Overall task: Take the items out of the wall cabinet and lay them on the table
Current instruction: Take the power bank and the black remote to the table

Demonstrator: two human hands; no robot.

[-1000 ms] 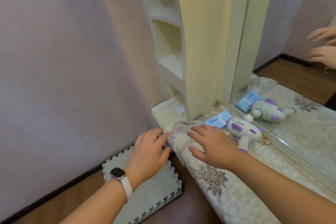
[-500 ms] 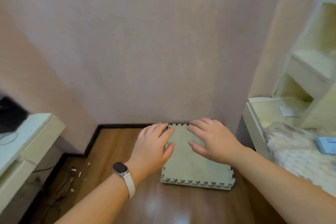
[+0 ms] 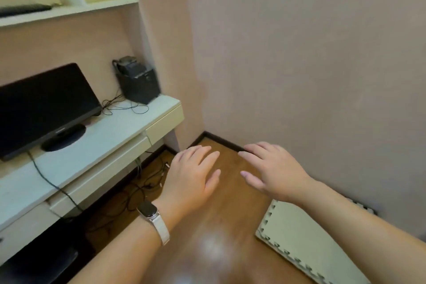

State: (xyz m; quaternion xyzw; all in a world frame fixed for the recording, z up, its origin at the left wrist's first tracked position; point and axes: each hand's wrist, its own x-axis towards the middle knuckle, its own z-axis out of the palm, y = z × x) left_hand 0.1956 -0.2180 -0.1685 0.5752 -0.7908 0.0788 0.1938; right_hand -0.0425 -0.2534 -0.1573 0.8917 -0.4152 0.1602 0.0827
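Observation:
My left hand [image 3: 192, 176] and my right hand [image 3: 274, 172] hover side by side over the wooden floor, palms down, fingers spread, holding nothing. A watch with a white strap is on my left wrist. A pale wall shelf unit [image 3: 69, 4] hangs at the upper left, with a flat dark object [image 3: 24, 9] lying on its ledge. Below it stands a white desk [image 3: 96, 145]. Both hands are well to the right of the desk and far below the shelf.
On the desk stand a black monitor [image 3: 43, 106] and a black box with a device on top [image 3: 139, 82], with thin cables between them. Cables lie on the floor [image 3: 214, 214] under the desk. A foam puzzle mat [image 3: 297, 235] lies at the lower right by the wall.
My view has swung left, away from the patterned table and mirror, past the foam mat, to the desk corner. Both hands stayed open and empty in front of me.

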